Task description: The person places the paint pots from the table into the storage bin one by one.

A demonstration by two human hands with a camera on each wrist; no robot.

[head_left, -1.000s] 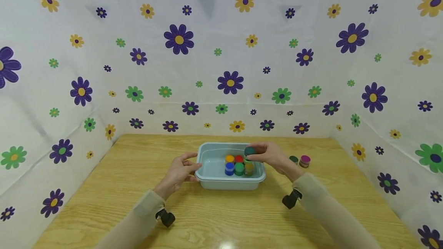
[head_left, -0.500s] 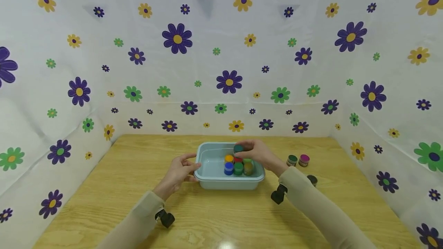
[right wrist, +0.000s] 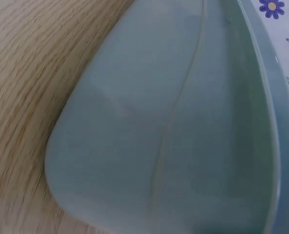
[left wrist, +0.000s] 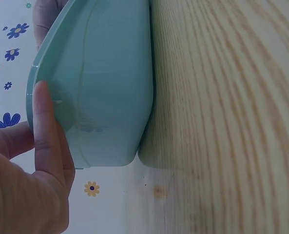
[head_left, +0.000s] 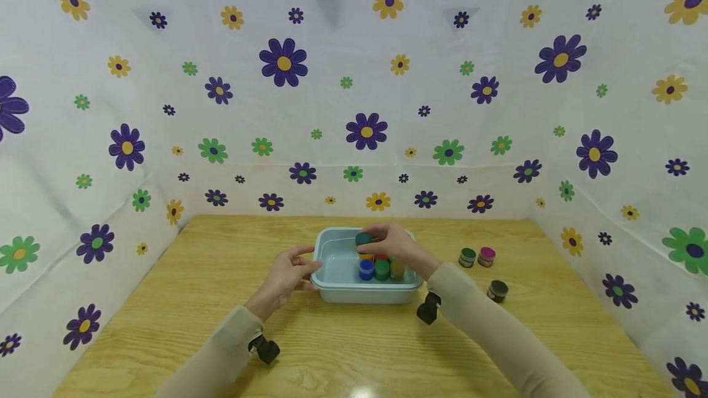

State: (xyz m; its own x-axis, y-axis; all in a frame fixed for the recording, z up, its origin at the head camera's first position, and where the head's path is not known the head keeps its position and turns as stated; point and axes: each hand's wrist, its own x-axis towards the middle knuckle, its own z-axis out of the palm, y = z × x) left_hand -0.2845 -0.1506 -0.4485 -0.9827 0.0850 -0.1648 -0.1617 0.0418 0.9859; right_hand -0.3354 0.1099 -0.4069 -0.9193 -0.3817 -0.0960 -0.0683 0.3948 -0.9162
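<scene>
A light blue plastic tub (head_left: 367, 295) stands on the wooden table. My left hand (head_left: 284, 276) pinches its left rim; in the left wrist view, thumb and fingers clasp the tub wall (left wrist: 107, 92). My right hand (head_left: 395, 244) holds a small paint jar with a teal lid (head_left: 362, 239) above the tub's inside, close over the jars there. Inside stand a blue jar (head_left: 366, 269), a green jar (head_left: 381, 269) and a dark yellow jar (head_left: 396, 269) in front. Orange and red jars behind are partly hidden by my right hand. The right wrist view is mostly filled by the tub's outside (right wrist: 129, 122).
Right of the tub, a dark green-lidded jar (head_left: 467, 257) and a magenta-lidded jar (head_left: 487, 257) stand side by side. A black-lidded jar (head_left: 498, 291) is nearer, beside my right forearm. A flower-patterned cloth (head_left: 326, 97) surrounds the table (head_left: 354, 349) at back and sides.
My right hand has carried the teal-lidded jar leftward over the tub, from the right end toward the middle. The black-lidded jar has come out from behind my forearm. My left hand stays put.
</scene>
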